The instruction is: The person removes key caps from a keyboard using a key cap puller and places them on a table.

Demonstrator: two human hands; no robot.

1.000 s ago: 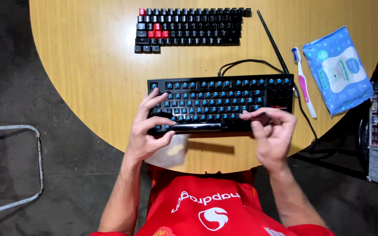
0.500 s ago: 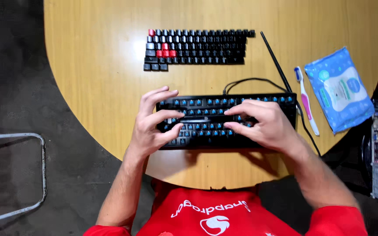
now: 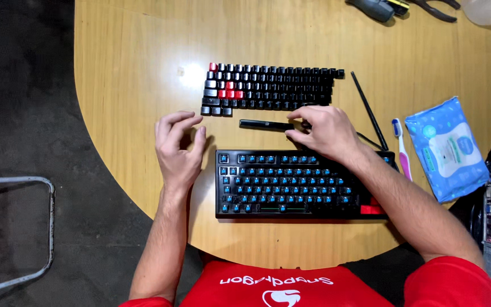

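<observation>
Metal chair frame: at the far left, on the dark floor, off the round wooden table.

Left hand: rests on the table just beside the left end of the keyboard, at its 10 o'clock. Fingers loosely curled and spread; the hand holds nothing.

Keyboard: black body, keycaps stripped, blue switch stems exposed, lying flat at the table's near edge, at 6 o'clock from the table centre.

Removed keycaps: black with a few red, laid out in rows at 12 o'clock from the keyboard, well apart from it.

Long black keycap: a bar-shaped piece lying between the keycap rows and the keyboard. Right hand: fingertips pinch narrowly on the right end of this bar; the palm overhangs the keyboard's top edge.

Thin black rod: lies diagonally at 3 o'clock from the keycap rows.

Toothbrush: white and pink, just right of the keyboard.

Blue wipes packet: at the table's right edge.

Hand tools: at 1 o'clock, partly cut off.
</observation>
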